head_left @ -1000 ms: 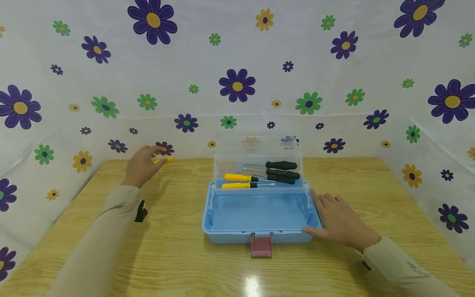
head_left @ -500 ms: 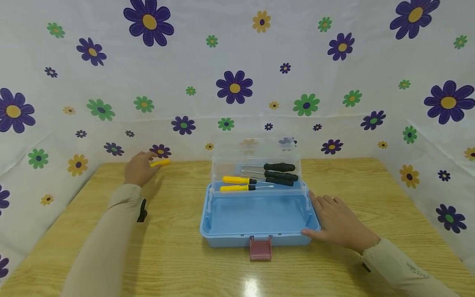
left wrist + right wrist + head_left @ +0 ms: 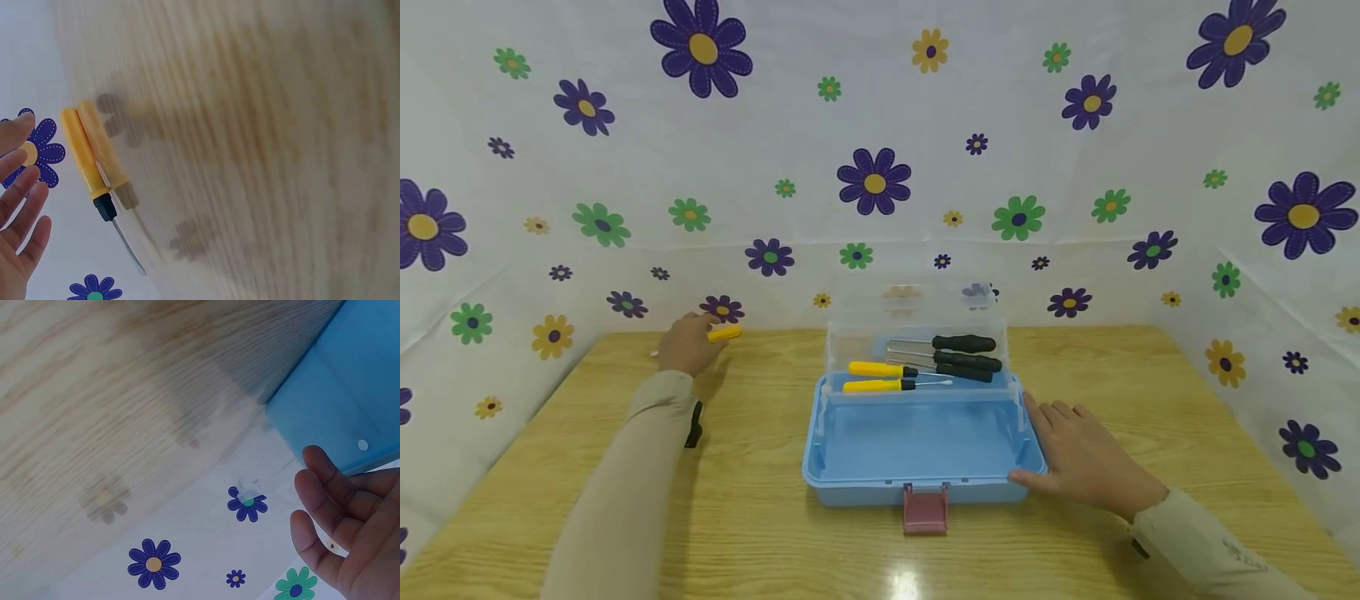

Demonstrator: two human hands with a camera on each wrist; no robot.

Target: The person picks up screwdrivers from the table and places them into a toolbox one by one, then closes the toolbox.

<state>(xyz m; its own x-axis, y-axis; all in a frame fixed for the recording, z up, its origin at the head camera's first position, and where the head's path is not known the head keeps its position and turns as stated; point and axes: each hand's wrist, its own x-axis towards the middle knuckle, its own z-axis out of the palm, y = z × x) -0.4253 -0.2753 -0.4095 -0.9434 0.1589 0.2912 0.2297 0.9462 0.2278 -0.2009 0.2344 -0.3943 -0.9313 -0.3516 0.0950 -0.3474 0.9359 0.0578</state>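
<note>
At the table's far left, my left hand (image 3: 687, 346) reaches over a yellow-handled screwdriver (image 3: 724, 333). The left wrist view shows this screwdriver (image 3: 85, 153) lying on the table, its shaft dark-collared and thin, with my extended fingers (image 3: 28, 194) spread beside it and apart from it. My right hand (image 3: 1086, 458) rests against the right side of a light blue toolbox (image 3: 925, 492), thumb at its front corner. In the right wrist view, its fingers (image 3: 319, 487) lie at the edge of the blue wall (image 3: 350, 394).
The toolbox's raised clear tray (image 3: 917, 396) holds two yellow screwdrivers (image 3: 880, 386) and several black-handled ones (image 3: 966, 343). Its pink latch (image 3: 925, 510) hangs down in front. A flower-printed cloth (image 3: 880, 108) stands behind the wooden table (image 3: 760, 450) and along its sides.
My left hand has come lower and closer around the yellow screwdriver at the back left. The right hand stays at the toolbox. The head view has shifted slightly.
</note>
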